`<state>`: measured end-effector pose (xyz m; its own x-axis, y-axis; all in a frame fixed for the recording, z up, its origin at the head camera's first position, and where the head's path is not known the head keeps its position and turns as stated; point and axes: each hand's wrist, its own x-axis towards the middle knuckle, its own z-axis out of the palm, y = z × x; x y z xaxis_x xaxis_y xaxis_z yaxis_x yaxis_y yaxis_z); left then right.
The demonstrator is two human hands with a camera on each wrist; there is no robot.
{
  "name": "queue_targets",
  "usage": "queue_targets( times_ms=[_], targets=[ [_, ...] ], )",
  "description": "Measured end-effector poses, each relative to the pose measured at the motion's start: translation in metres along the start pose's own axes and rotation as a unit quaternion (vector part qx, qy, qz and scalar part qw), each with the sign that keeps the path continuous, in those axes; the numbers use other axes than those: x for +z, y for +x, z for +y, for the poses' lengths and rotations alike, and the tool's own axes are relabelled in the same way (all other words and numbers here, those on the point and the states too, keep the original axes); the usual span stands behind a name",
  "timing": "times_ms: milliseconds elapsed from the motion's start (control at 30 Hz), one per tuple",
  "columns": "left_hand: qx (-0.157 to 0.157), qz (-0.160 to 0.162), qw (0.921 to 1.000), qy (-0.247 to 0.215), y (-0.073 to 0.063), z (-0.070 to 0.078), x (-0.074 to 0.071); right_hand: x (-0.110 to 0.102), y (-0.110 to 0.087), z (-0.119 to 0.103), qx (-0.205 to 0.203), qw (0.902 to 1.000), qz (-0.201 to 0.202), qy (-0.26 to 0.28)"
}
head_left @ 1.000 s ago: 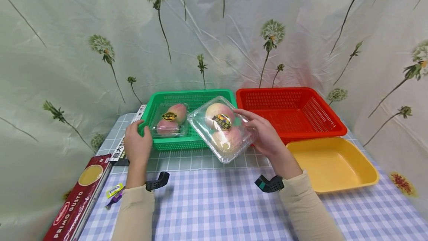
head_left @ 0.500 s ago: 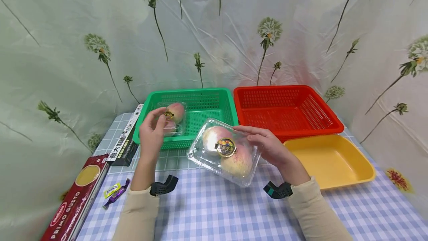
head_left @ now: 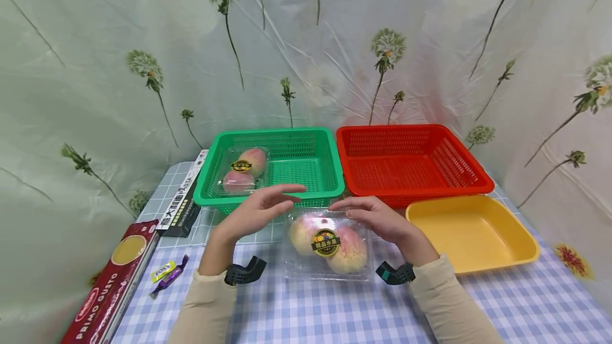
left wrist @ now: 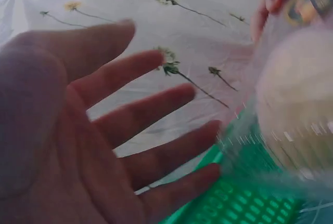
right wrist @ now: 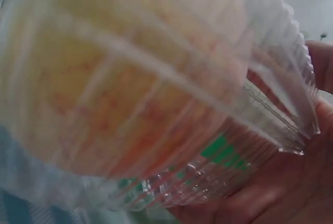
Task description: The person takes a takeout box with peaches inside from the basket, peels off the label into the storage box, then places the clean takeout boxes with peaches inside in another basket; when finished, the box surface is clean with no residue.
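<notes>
A clear plastic box (head_left: 306, 269) with two peaches (head_left: 348, 251) and a black-and-gold label is in front of the green basket in the head view. My right hand (head_left: 387, 223) holds it by its far right edge; in the right wrist view the fingers (right wrist: 281, 193) curl around the ridged rim. Beside the far left corner of the box is my left hand (head_left: 253, 214). In the left wrist view, that hand's spread fingers (left wrist: 145, 125) hold nothing; whether a fingertip touches the box is unclear. Another peach box (head_left: 244, 170) lies in the green basket (head_left: 298, 171).
A red basket (head_left: 406, 166) stands right of the green one, with a yellow tray (head_left: 470, 232) in front of it. At left lie a red pasta packet (head_left: 115, 275), a black-and-white pasta box (head_left: 179, 206) and small wrapped candies (head_left: 167, 276). A flowered curtain hangs behind.
The held peach box has come down toward me and turned level and square. My left hand has left the green basket's left edge and moved right, beside the held box.
</notes>
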<state>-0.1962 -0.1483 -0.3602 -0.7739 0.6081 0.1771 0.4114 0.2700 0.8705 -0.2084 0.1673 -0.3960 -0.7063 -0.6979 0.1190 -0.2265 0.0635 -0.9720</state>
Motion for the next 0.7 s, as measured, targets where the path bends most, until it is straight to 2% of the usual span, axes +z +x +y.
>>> queue_targets(
  times_ms=[100,200,367,467,533,633,700],
  targets=[
    [-0.009,-0.056,0.9977,0.036,0.004,-0.004,0.006,0.000,0.001,0.010,0.016,0.9997,-0.003,0.016],
    [-0.017,-0.101,0.9922,0.072,0.007,-0.010,0.013,0.000,0.003,0.018,0.032,0.9988,0.003,0.036],
    [-0.023,-0.134,0.9865,0.091,0.011,-0.025,0.021,0.001,0.005,0.027,0.048,0.9961,0.069,0.024],
    [-0.030,-0.139,0.9855,0.092,0.011,-0.033,0.022,0.001,0.006,0.028,0.055,0.9919,0.111,-0.026],
    [-0.037,-0.142,0.9848,0.094,0.011,-0.038,0.022,0.000,0.007,0.026,0.062,0.9876,0.125,-0.072],
    [-0.048,-0.151,0.9839,0.083,0.012,-0.046,0.023,-0.002,0.005,0.020,0.073,0.9794,0.123,-0.142],
    [-0.054,-0.157,0.9836,0.069,0.013,-0.050,0.024,-0.003,0.003,0.013,0.079,0.9745,0.108,-0.181]
  ],
)
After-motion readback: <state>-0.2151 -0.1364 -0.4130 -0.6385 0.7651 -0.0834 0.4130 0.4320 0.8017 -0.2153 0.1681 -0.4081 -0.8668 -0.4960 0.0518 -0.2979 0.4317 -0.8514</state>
